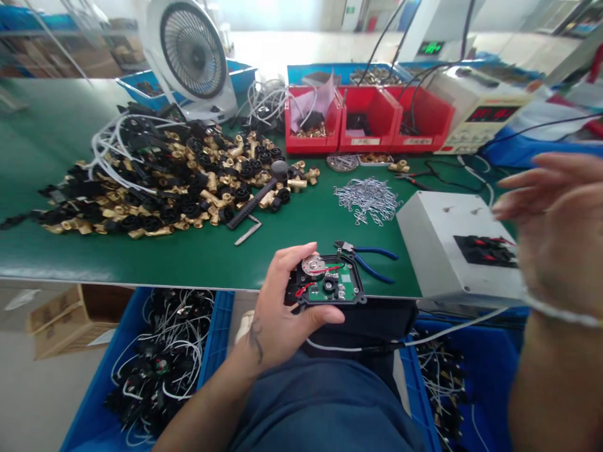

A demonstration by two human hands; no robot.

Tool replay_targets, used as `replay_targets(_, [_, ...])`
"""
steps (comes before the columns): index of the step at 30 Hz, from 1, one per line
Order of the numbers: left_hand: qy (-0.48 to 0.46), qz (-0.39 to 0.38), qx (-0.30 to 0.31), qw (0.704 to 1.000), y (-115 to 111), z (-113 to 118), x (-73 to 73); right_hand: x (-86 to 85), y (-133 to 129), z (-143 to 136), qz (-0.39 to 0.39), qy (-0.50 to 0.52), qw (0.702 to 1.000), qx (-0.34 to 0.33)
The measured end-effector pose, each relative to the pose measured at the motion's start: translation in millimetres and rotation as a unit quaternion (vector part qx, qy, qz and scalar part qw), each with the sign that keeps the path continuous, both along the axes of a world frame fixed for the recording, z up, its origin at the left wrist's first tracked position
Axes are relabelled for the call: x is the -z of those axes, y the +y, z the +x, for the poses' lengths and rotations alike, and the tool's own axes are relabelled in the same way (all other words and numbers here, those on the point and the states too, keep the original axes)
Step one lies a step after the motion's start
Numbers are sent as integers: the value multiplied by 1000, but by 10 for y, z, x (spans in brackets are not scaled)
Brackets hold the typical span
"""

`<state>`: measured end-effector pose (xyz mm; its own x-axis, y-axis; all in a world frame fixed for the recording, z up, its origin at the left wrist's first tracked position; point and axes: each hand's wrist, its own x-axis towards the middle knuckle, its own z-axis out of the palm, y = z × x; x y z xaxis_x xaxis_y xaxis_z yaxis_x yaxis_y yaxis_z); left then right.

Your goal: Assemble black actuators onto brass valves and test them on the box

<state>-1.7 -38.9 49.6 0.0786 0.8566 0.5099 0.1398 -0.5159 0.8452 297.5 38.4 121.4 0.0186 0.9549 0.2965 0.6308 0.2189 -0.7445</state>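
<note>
My left hand [276, 314] is closed around the edge of a black plastic housing [346, 282] at the table's front edge. Inside the housing a green circuit board, a round metal motor and short red wires face up. A white cable runs from below it to the right. Just behind lie blue-handled side cutters [377, 263]. My right hand [560, 220] is raised at the far right, blurred, with fingers stretched out and nothing visible in it. It hangs beside and partly in front of a grey box [438, 232] with black and red terminals on top.
A heap of brass fittings [207, 182] and a hammer [257, 198] lie at left. Metal clips [367, 199] are piled mid-table. Behind stand red bins [370, 122], a fan [195, 56] and a power supply [480, 113]. Blue crates [217, 333] sit below the table.
</note>
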Motion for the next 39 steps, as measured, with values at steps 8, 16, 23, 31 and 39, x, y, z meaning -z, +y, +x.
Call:
replay_targets(8, [25, -8, 22, 999, 23, 14, -38, 661, -728, -1101, -79, 174, 969, -155])
replay_targets(16, [126, -53, -23, 990, 124, -85, -63, 845, -717, -1238, -130, 182, 947, -230])
replay_targets(23, [217, -105, -273, 931, 515, -791, -37, 944, -552, -1346, -125, 94, 978, -140])
replay_targets(31, [290, -213, -493, 792, 825, -1852, -20, 1028, -557, -1413, -70, 48, 995, -51])
replay_targets(39, [274, -146, -502, 807, 593, -1814, 236, 854, -867, -1436, 12, 95, 995, -10])
